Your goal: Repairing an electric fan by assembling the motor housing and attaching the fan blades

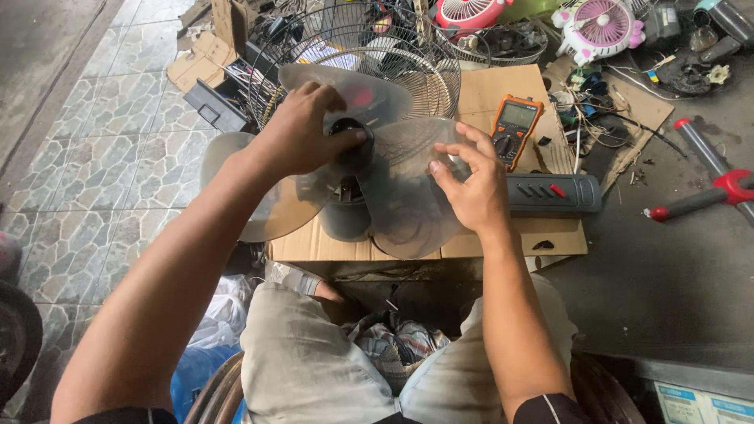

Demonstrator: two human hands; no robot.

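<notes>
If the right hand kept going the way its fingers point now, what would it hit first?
The right hand points up and left, its fingertips already on the translucent fan blade. Pushing on, it would likely meet the black hub cap under the left hand, though depth is unclear.

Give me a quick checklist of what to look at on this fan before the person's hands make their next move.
1. Left hand on the dark hub cap at the blade's centre: ok, fingers wrap it.
2. Right hand steadying the translucent fan blade: ok, fingertips touch one blade.
3. Wire guard out of the way: ok, it stands behind the blade, not over it.
4. Multimeter clear of the blade: ok, it lies apart on the cardboard.
5. Fan unplugged: cannot tell, no plug shows.
6. Hub cap loose or tight: cannot tell from one picture.
</notes>
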